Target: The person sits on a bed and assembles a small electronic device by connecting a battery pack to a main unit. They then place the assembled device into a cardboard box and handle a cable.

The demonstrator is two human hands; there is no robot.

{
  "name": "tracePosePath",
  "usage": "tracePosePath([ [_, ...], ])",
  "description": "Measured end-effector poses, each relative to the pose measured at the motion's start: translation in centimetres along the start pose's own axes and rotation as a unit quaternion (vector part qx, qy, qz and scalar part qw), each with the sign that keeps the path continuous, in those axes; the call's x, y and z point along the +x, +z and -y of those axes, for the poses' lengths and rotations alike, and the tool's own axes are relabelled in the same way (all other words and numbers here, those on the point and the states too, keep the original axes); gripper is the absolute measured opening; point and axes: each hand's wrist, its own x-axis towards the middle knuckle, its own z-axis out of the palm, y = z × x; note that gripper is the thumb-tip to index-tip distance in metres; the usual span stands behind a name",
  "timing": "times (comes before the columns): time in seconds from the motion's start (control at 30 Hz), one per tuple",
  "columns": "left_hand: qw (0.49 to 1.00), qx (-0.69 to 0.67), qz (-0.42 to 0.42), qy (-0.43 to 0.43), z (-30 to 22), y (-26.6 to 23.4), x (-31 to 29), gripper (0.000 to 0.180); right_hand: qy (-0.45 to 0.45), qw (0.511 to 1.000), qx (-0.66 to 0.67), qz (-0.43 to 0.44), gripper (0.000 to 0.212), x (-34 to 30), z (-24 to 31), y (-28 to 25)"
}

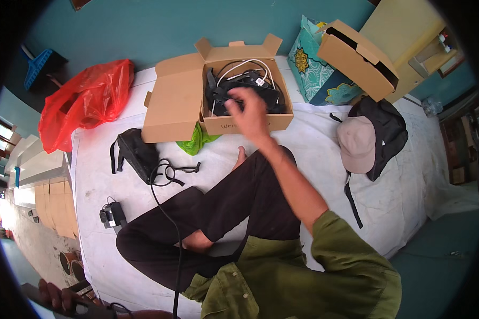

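Right hand: the right hand (250,112) hangs over the near side of the open carton; fingers loosely parted, nothing seen gripped. Whether the fingertips touch the contents, cannot tell.
Left hand: the left hand (58,296) sits at the dim lower-left rim, fingers bent near something dark; cannot tell whether it grasps anything.
Carton: the brown carton (279,123) stands beyond the person's feet, flaps up, its lid (176,87) folded out to the left.
Carton contents: black gear (269,97) in a jumble, a white cable (268,68) looping over the top; single pieces hard to separate by eye.
Step in hand: looks like a reach into the carton, either to pick out a piece or just after letting one go; one moment does not settle which.
Next move calls for: fingertips closing on one piece only, and a lift clear of the looped cable, if a pick is meant; otherwise a clean withdrawal over the near wall.
Snag risk: likely the white cable; also the black cord (170,218), which crosses the person's lap.
Left of the legs: a black pouch (138,155) with straps, and nearer the person a small black device (113,214), both on the white sheet (93,181).
Right side: a pale cap (356,142) leaning against a black backpack (393,133).
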Motion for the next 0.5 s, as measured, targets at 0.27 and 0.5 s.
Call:
tracePosePath([
  [0.27, 0.998, -0.006, -0.004, -0.060, 9.0, -11.3, 1.6, 0.059, 0.047, 0.883, -0.362, 0.296, 0.068, 6.3, -6.8, -4.4],
  [0.5, 0.946, 0.078, -0.311, -0.035, 14.3, -25.7, -5.8, 0.059, 0.149, 0.924, -0.143, 0.322, 0.062, 8.7, -8.3, -6.2],
])
